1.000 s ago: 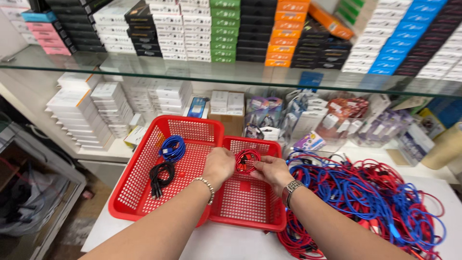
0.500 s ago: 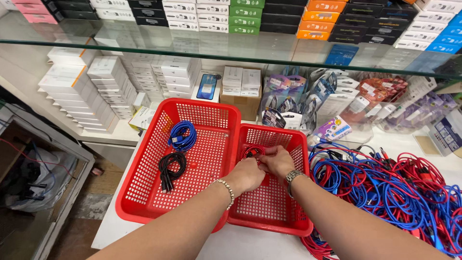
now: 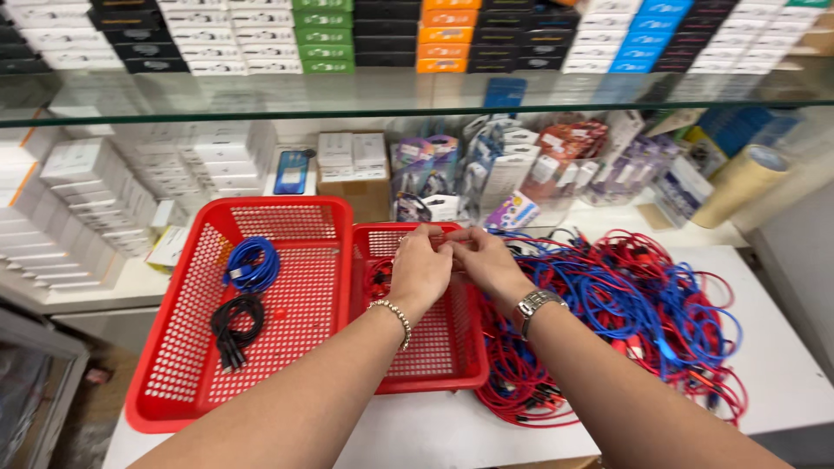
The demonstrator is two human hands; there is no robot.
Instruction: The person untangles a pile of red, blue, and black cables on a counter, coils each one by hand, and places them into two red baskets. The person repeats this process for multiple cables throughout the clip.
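Both hands risen from smaller red perforated plastic basket (image 3: 434, 347); left hand (image 3: 420, 269), right hand (image 3: 486, 265) pinch coiled red cable (image 3: 379, 280) end together, 12 o'clock.

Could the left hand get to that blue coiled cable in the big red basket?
Probably yes: the blue coiled cable lies uncovered in the open big red basket, just beside the left hand.

Boxes and packets fill the shelves.
Coloured flat cardboard boxes (image 3: 446, 35) line the top; white boxes (image 3: 95, 187) stack left; hanging plastic packets (image 3: 512, 165) stand centre.
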